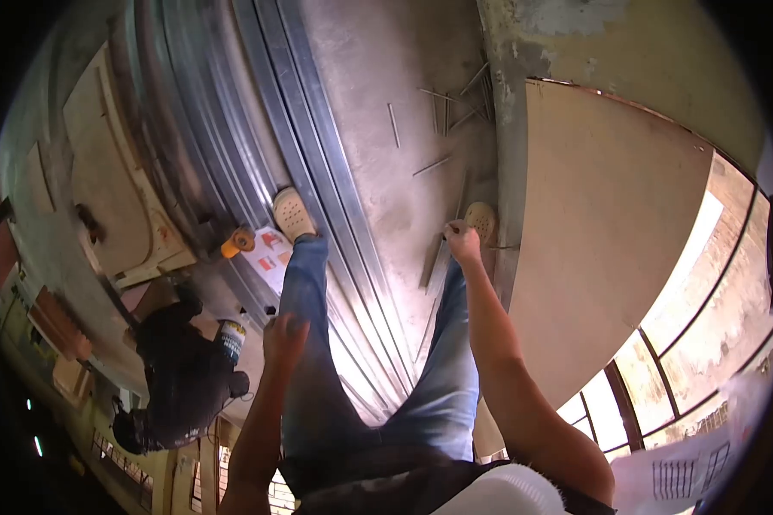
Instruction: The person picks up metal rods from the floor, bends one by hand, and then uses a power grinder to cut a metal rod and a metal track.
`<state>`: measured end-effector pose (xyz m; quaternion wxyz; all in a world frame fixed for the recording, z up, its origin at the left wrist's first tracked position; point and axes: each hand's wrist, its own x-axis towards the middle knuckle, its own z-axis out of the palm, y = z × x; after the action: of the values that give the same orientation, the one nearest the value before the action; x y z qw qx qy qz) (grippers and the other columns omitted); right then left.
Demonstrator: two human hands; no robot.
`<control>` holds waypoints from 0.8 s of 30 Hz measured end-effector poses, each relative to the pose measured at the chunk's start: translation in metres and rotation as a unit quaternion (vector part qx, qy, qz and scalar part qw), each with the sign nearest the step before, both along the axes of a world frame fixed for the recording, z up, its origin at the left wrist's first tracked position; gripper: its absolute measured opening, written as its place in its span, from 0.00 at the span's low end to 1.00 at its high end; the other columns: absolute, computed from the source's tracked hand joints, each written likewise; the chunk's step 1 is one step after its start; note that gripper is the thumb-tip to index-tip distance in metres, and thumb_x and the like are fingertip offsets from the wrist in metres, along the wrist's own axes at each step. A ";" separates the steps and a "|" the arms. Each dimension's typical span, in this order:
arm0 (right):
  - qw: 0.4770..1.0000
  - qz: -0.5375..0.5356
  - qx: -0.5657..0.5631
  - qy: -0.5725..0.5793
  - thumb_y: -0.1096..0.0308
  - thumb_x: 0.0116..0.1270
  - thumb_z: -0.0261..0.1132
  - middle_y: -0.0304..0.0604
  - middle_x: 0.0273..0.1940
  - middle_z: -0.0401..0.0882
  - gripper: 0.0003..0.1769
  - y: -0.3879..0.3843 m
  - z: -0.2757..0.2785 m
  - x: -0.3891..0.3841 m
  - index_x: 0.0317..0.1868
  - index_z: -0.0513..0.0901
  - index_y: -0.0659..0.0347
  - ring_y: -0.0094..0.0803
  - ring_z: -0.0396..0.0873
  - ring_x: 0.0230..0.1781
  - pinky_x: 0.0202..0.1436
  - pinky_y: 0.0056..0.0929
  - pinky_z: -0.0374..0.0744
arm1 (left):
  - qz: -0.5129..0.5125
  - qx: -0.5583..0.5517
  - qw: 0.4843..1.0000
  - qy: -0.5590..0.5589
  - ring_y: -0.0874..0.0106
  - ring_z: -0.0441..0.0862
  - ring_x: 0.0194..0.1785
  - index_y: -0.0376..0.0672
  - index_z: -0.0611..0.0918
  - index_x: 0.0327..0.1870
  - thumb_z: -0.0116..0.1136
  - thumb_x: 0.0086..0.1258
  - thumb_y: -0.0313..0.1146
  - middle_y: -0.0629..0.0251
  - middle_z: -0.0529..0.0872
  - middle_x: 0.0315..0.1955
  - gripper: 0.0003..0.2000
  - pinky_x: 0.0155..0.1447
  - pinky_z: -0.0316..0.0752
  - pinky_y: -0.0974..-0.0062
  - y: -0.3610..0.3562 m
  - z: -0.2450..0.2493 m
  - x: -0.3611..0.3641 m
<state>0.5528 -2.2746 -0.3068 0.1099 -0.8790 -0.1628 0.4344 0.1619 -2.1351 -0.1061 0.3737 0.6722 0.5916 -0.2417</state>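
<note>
My right hand (463, 242) is low over my right shoe (482, 221), its fingers pinched together; what they hold, if anything, I cannot make out. A thin grey strip (463, 196) runs along the floor close to those fingertips. Blurred by motion, my left hand (285, 338) hangs beside my left knee, its fingers smeared. Long metal channels (331, 180) lie on the floor between my legs, and my left shoe (293, 214) is at their edge. Several thin metal rods (394, 125) are scattered on the concrete ahead.
A printed sheet (269, 257) and an orange-yellow roll-like item (237, 243) lie left of my foot. More metal profiles (189, 112) stretch beyond. A person in dark clothes (180, 369) is at the left, by a labelled tub (230, 340). A large pale board (601, 223) stands at the right.
</note>
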 end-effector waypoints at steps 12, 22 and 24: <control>0.964 0.185 -0.013 -0.191 0.58 0.65 0.61 0.59 0.54 0.76 0.25 0.072 -0.190 0.133 0.58 0.73 0.64 0.53 0.75 0.56 0.59 0.45 0.74 | 0.072 -0.022 0.997 -0.027 0.54 0.72 0.56 0.37 0.80 0.44 0.61 0.61 0.32 0.52 0.80 0.50 0.12 0.62 0.66 0.59 -0.027 0.015 0.019; 0.989 0.036 -0.043 -0.133 0.59 0.60 0.67 0.58 0.60 0.73 0.34 0.147 -0.182 0.152 0.65 0.69 0.63 0.52 0.72 0.61 0.64 0.41 0.71 | 0.118 -0.040 0.992 -0.013 0.57 0.75 0.53 0.37 0.80 0.43 0.57 0.63 0.28 0.52 0.80 0.49 0.10 0.57 0.70 0.63 -0.015 0.012 0.026; 0.965 -0.023 0.025 -0.260 0.61 0.57 0.69 0.59 0.62 0.72 0.38 0.141 -0.190 0.145 0.67 0.67 0.63 0.52 0.70 0.64 0.66 0.39 0.70 | 0.108 -0.026 0.993 -0.028 0.59 0.77 0.49 0.37 0.80 0.42 0.56 0.63 0.27 0.52 0.81 0.46 0.08 0.53 0.72 0.64 -0.014 0.012 0.026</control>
<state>0.6975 -2.1339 -0.4972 0.0954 -0.9623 -0.1760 0.1842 0.1882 -2.1486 -0.0936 0.4315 0.6011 0.6434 -0.1962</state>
